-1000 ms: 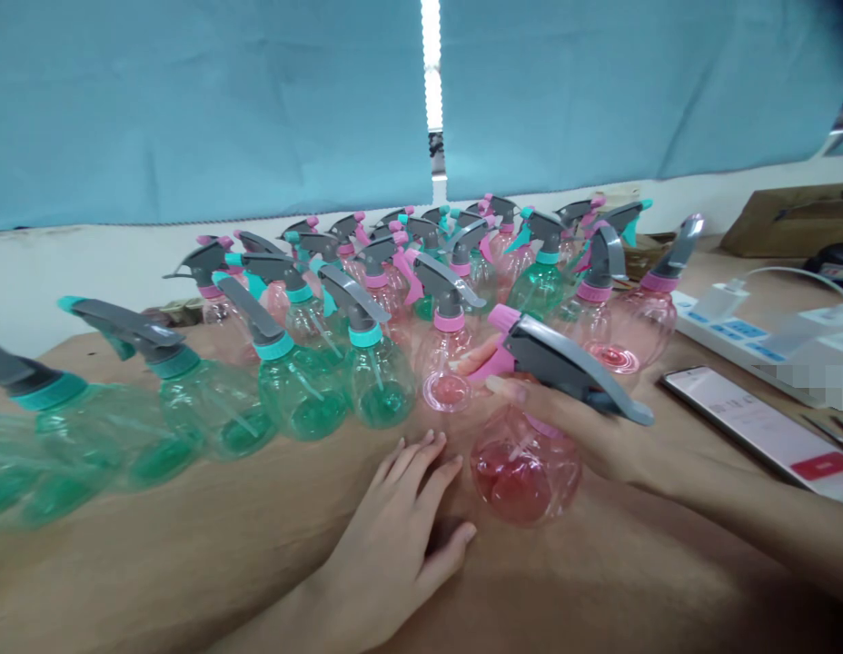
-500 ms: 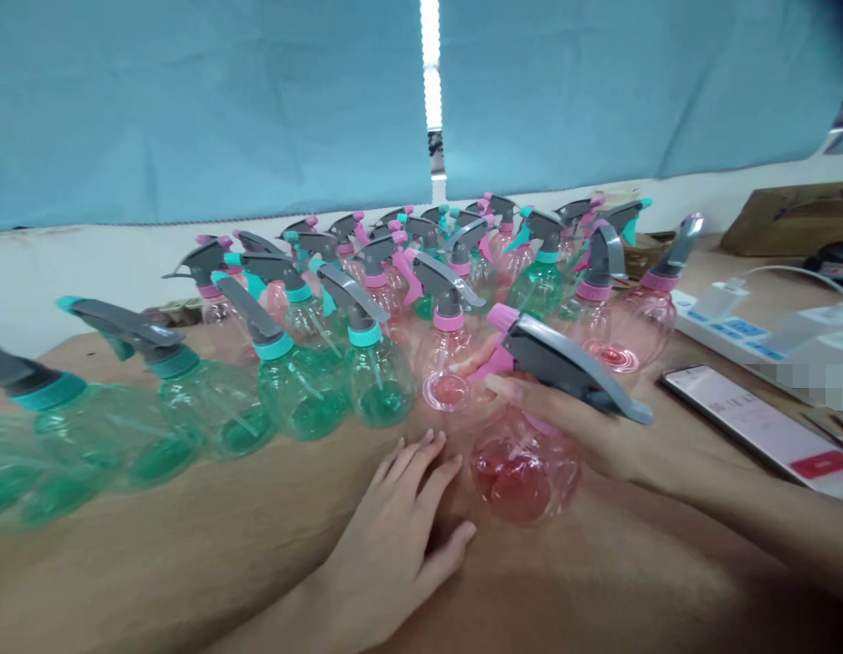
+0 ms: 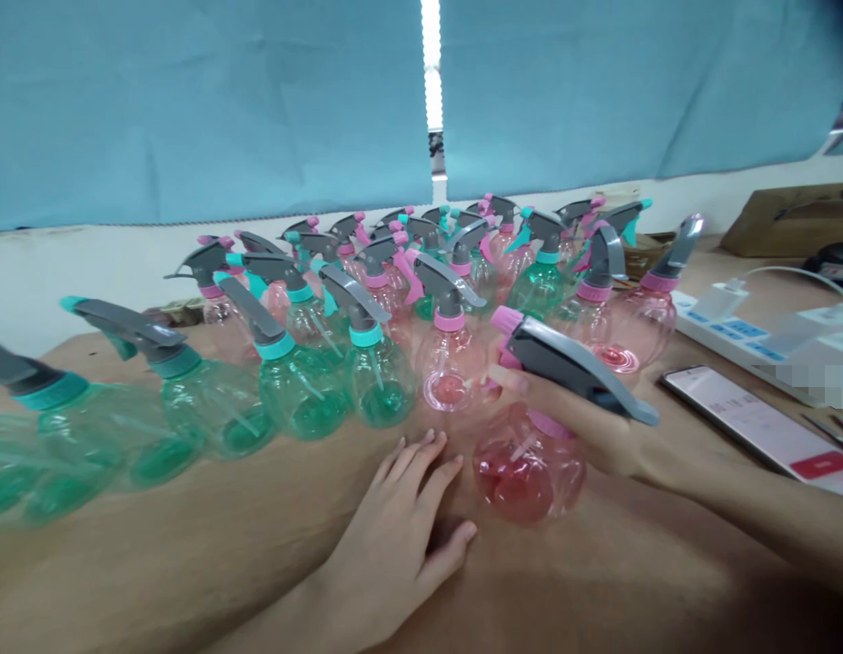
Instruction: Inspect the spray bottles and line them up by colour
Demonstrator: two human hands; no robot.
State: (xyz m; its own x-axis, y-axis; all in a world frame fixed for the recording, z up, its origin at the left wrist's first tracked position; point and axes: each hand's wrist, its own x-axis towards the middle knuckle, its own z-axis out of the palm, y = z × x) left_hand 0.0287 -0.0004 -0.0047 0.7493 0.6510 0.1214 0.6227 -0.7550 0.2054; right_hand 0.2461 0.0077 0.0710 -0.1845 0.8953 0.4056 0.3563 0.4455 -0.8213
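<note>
My right hand (image 3: 564, 400) is wrapped round the neck and trigger of a pink spray bottle (image 3: 527, 468) with a grey and pink spray head. The bottle stands at the front of the group, and its pink trigger is mostly hidden by my fingers. My left hand (image 3: 408, 518) lies flat on the wooden table (image 3: 210, 563) with fingers spread, just left of that bottle and holding nothing. Close beyond my fingertips are a green spray bottle (image 3: 381, 381) and another pink spray bottle (image 3: 452, 363).
Several more green and pink spray bottles crowd the table behind and to the left. At the right lie a phone (image 3: 755, 418) and a white power strip (image 3: 728, 331) with plugs. A cardboard box (image 3: 789, 218) sits at the back right, below a blue curtain (image 3: 223, 100).
The fingers of my right hand have drawn in at the spray head, and the trigger shows less than before. The held bottle has shifted very slightly right. My left hand stays put.
</note>
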